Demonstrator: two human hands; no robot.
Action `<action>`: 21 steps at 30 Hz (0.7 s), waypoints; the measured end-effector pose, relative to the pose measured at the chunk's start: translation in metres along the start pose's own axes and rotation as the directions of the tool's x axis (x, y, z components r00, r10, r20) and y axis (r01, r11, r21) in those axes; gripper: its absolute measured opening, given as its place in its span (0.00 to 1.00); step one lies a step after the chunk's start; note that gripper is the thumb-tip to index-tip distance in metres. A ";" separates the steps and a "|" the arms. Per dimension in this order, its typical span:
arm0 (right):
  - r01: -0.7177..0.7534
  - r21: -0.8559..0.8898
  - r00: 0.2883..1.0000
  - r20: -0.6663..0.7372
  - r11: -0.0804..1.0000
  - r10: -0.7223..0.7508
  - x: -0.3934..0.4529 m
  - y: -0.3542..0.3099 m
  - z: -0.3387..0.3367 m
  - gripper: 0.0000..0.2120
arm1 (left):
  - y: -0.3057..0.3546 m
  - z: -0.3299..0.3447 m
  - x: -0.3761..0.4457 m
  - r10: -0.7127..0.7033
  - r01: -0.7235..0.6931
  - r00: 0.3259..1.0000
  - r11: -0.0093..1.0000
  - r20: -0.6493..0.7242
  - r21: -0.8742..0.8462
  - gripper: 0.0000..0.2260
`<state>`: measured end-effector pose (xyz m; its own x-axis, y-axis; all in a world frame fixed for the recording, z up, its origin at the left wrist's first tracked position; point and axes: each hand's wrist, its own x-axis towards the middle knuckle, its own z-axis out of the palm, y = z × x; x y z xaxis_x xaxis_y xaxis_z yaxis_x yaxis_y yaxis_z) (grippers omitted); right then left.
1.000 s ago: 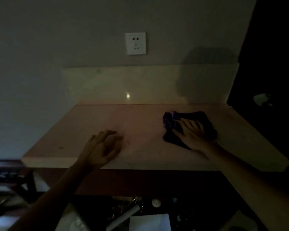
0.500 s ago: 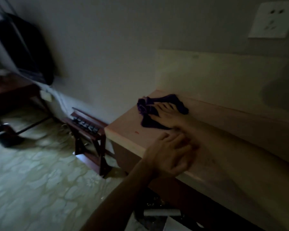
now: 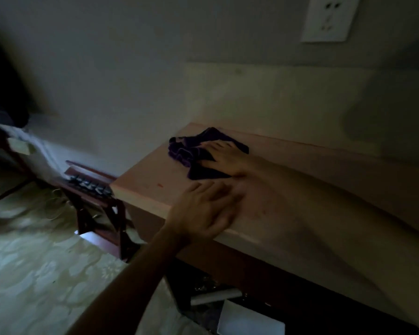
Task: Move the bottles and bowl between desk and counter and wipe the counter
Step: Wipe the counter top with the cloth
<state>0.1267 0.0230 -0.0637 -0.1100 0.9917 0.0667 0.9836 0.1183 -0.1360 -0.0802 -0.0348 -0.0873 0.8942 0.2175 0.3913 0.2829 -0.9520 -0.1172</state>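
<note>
Two hands on counter (image 3: 155, 182): right hand (image 3: 224, 155) flat, fingers spread, pressing purple cloth (image 3: 191, 151) mid-frame; left hand (image 3: 203, 211) flat, blurry, just below.

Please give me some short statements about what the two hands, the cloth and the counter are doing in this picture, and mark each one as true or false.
1. The right hand lies flat on the dark purple cloth. True.
2. The cloth sits near the counter's left end, close to the back wall. True.
3. The left hand grips a bottle. False: it holds nothing; its fingers are spread over the counter's front edge.
4. A bowl stands on the counter beside the cloth. False: no bowl shows on the counter.
5. A white wall socket is above the counter. True.
</note>
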 end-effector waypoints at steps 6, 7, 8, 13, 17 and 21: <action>-0.392 0.008 0.914 -0.114 0.920 0.390 -0.175 0.083 -0.027 0.38 | 0.005 -0.002 -0.001 -0.066 0.066 0.998 0.998 0.011 -0.015 0.21; -0.451 0.028 0.882 -0.138 0.892 0.450 -0.209 0.091 -0.029 0.40 | 0.007 -0.004 -0.001 -0.079 0.079 0.997 0.997 0.014 -0.023 0.21; -0.507 0.035 0.850 -0.147 0.862 0.506 -0.240 0.098 -0.030 0.40 | 0.008 -0.006 0.000 -0.092 0.092 0.996 0.995 0.013 -0.032 0.21; -0.728 0.017 0.671 -0.183 0.685 0.718 -0.382 0.102 -0.036 0.35 | 0.012 -0.009 0.001 -0.083 0.084 0.996 0.996 0.014 -0.043 0.22; -0.833 0.016 0.538 -0.205 0.553 0.818 -0.470 0.085 -0.038 0.36 | 0.004 -0.002 0.001 -0.059 0.059 0.998 0.998 0.012 -0.037 0.25; -0.901 0.025 0.413 -0.255 0.433 0.874 -0.520 0.074 -0.037 0.38 | -0.002 0.003 -0.001 -0.063 0.063 0.998 0.998 0.009 -0.023 0.26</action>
<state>0.2623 -0.4857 -0.0723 0.8510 0.5000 0.1607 0.5214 -0.8412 -0.1435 -0.0810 -0.0323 -0.0899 0.8777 0.2787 0.3898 0.3306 -0.9410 -0.0717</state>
